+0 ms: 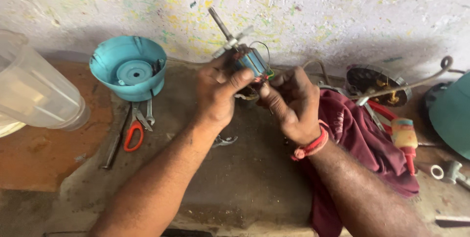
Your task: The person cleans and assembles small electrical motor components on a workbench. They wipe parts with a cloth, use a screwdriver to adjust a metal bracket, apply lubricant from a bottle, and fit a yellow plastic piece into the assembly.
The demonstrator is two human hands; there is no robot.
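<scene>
Both hands point(254, 95) raised, fingers curled

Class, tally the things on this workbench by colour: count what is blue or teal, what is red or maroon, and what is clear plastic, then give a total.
Blue or teal: 3, the motor in the left hand and right hand, the round housing, the teal cover
Red or maroon: 3, scissors, cloth, wrist thread
Clear plastic: 1, jar
Total: 7

Stained bench point(235, 183): blue housing point(128, 68), orange-handled scissors point(134, 131), maroon cloth point(362, 139), clear jug point(34, 92).
</scene>
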